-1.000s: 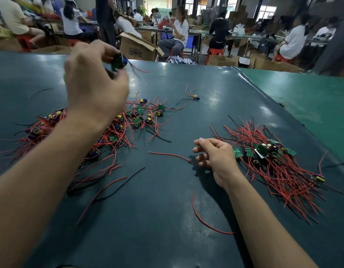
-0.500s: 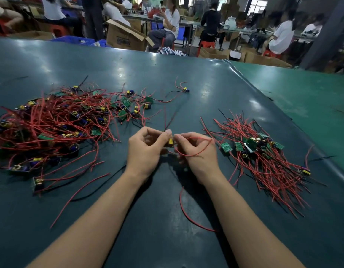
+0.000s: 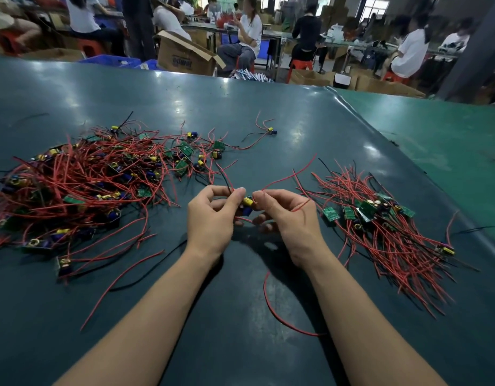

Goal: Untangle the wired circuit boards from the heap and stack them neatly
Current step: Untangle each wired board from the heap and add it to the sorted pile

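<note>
A tangled heap of wired circuit boards (image 3: 82, 176) with red and black leads sprawls over the left of the dark table (image 3: 240, 112). On the right lies a row of green boards (image 3: 366, 210) with their red wires fanned toward me. Between the two, my left hand (image 3: 210, 218) and my right hand (image 3: 285, 218) hold one small board (image 3: 247, 203) with a yellow part, pinching it from both sides just above the table. Its red wires curve up and away past my right hand.
A loose red wire (image 3: 279, 316) lies on the table under my right forearm. One single wired board (image 3: 270, 131) sits apart at the back. A green mat (image 3: 435, 129) adjoins on the right. People sit at benches and cardboard boxes (image 3: 182, 57) beyond the far edge.
My left hand came down from a raised position with a board and met my right hand at the table's middle. Both hands now hold that board and its red wires swing out to the right.
</note>
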The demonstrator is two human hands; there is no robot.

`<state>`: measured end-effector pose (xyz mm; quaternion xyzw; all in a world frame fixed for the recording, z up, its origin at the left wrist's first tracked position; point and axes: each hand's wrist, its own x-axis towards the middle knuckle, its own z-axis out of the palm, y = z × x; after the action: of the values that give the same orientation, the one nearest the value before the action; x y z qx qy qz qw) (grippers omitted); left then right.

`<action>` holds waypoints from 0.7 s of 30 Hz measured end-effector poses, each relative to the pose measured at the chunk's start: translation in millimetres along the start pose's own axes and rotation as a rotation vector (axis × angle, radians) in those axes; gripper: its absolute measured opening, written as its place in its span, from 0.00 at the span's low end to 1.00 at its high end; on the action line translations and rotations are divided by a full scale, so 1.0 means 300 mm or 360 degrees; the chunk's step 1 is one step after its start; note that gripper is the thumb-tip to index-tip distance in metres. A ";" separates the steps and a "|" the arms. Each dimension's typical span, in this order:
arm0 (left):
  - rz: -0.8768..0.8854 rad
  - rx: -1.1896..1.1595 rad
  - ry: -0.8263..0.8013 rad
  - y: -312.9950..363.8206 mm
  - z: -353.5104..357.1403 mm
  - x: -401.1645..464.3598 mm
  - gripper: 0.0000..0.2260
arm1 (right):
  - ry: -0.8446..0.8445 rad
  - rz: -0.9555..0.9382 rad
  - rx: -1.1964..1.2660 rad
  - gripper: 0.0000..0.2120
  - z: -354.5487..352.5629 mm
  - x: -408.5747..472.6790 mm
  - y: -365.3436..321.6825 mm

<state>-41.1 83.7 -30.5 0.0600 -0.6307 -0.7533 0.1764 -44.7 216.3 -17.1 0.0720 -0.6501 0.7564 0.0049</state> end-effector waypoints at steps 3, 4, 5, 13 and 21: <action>-0.0086 -0.0056 0.0025 0.006 -0.006 0.005 0.07 | -0.0268 0.0073 -0.0014 0.20 0.002 -0.014 -0.005; -0.0095 -0.0047 0.0047 0.007 -0.009 0.007 0.07 | -0.0341 0.0084 -0.0024 0.21 0.004 -0.018 -0.004; -0.0101 -0.0042 0.0063 0.005 -0.011 0.010 0.07 | -0.0385 0.0065 -0.0048 0.21 0.007 -0.021 -0.004; 0.0007 -0.0415 -0.0042 0.014 -0.012 0.009 0.06 | 0.0123 0.0021 0.0164 0.02 0.006 -0.006 -0.027; -0.0095 -0.0288 -0.0298 0.023 0.006 -0.017 0.09 | 0.0219 0.0057 0.0217 0.02 0.006 0.004 -0.023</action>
<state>-35.5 86.1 -24.2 -0.0081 -0.5718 -0.8143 0.0991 -44.9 215.5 -9.8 0.0084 -0.5965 0.8019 0.0310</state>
